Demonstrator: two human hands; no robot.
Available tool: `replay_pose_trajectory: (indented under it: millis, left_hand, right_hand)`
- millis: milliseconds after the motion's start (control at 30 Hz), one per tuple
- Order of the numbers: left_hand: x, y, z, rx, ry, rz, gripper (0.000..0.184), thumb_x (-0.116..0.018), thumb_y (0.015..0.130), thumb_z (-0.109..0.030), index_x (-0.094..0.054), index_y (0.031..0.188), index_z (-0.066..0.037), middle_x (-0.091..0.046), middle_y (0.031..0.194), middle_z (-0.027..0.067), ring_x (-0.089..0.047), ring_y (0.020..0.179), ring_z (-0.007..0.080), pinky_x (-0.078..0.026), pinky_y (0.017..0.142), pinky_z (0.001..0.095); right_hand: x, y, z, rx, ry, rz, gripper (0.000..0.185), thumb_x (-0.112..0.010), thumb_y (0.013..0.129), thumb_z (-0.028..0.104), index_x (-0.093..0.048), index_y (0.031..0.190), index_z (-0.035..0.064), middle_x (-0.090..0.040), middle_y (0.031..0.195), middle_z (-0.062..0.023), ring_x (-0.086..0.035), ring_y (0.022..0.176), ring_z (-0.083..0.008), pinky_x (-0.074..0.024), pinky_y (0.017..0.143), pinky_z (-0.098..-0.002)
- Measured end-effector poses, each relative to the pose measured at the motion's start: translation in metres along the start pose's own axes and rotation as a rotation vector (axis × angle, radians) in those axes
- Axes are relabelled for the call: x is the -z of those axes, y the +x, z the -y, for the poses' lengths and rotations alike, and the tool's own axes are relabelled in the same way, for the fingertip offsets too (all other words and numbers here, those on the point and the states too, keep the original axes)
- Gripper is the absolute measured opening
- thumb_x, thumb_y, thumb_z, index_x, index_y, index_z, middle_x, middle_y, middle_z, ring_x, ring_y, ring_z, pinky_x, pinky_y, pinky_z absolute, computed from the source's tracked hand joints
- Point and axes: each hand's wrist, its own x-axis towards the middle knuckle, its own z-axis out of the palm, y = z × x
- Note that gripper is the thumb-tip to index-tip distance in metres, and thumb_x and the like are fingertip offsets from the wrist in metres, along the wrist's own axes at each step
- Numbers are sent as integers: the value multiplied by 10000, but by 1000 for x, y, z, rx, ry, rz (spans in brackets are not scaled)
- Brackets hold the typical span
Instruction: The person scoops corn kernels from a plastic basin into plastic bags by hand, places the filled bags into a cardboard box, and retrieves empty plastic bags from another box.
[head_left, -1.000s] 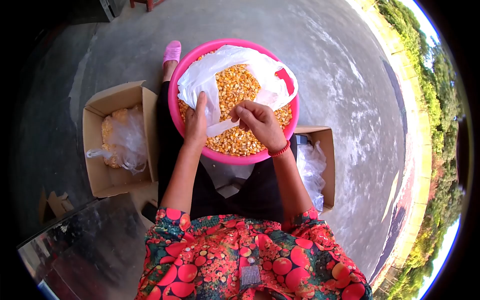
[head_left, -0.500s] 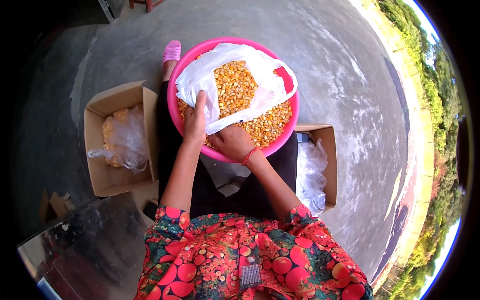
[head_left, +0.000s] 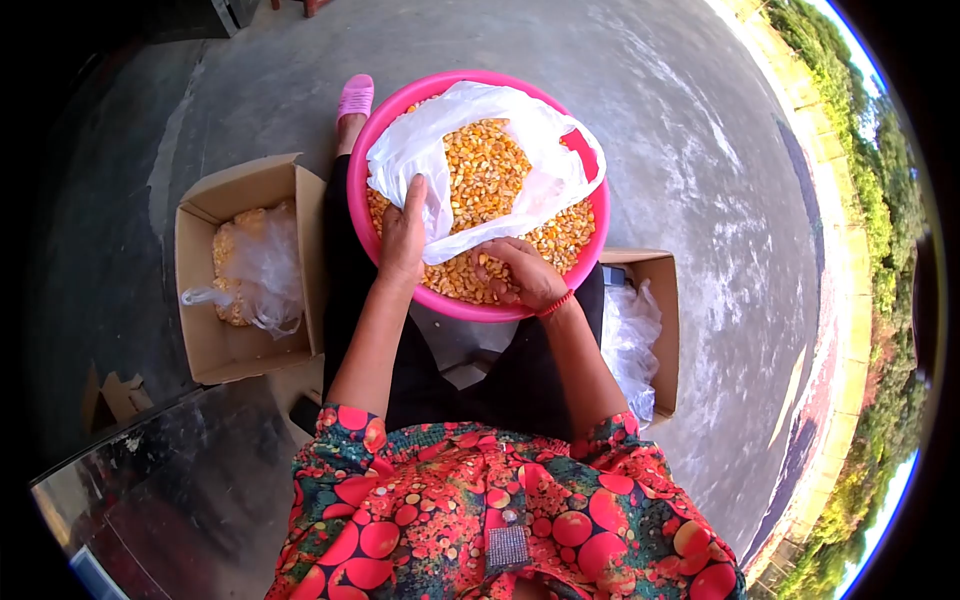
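Left hand (head_left: 402,240): thumb lying along the near-left edge of the bag (head_left: 402,150), other fingers mostly hidden; film clamped in the grip.

Right hand (head_left: 527,276): fingers bent inward over the basin's near-right part, just beside the bag's near edge. Cannot tell whether the fingertips meet, hold a kernel or touch the loose corn (head_left: 565,235).

Bag: white, thin film, mouth spread wide and facing up, inside the basin (head_left: 600,215). Yellow-orange kernels (head_left: 484,170) show through the mouth. The bag's far edge lies near the basin's far rim; its right edge, a looped strip, reaches close to the right rim.

Basin: pink, round, above the person's legs. Loose corn lies along the near rim and up the right and left sides, around the bag.

Left box (head_left: 308,250): cardboard, open top, on the floor (head_left: 720,260). Contains a clear bag (head_left: 270,268) with yellow contents, lying toward the box's right wall.

Right box (head_left: 666,325): cardboard, open. Crumpled plastic (head_left: 630,330) fills much of it; a dark item (head_left: 613,276), too small to identify, sits at the far-left corner.
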Motion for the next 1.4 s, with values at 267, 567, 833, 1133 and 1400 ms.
replay_pose_trajectory:
  millis: [267,567,833,1133,1400]
  left_hand:
    - [1,1,0,-16,49,-5,512,-556,874,-394,-513,1170,20,-561,1079,67,-519,976,130,-417,838,269]
    - [-1,0,-2,-5,56,-53,510,-570,864,-394,-520,1167,14,-563,1081,60,-520,974,132,-415,835,267]
    - [0,-1,-5,6,75,-37,493,-551,876,-384,-519,1168,12,-563,1069,66,-524,953,130,-420,823,273]
    - [5,4,2,58,6,22,539,-567,876,-328,-419,1251,30,-511,1186,93,-506,1047,160,-425,874,296]
    - [10,9,8,29,-48,1,513,-531,895,-345,-428,1241,18,-515,1172,90,-509,1040,169,-424,877,306]
  right_hand:
    - [1,-23,30,147,106,122,248,-464,935,273,-540,824,64,-470,653,-7,-207,363,-21,-160,332,-171]
    - [-43,-7,94,827,34,-224,229,-411,945,207,-565,909,42,-560,789,-36,-506,628,-82,-410,554,-227]
    - [-32,0,47,717,-732,-249,162,-523,868,114,-617,914,-10,-628,785,-119,-599,729,-160,-464,655,-280]
    - [-14,5,-22,717,-968,-285,150,-563,784,58,-576,933,50,-594,766,-113,-594,651,-250,-475,598,-339]
    - [-12,1,-25,804,-886,-323,209,-571,773,43,-569,981,60,-594,771,-111,-599,643,-246,-485,604,-328]
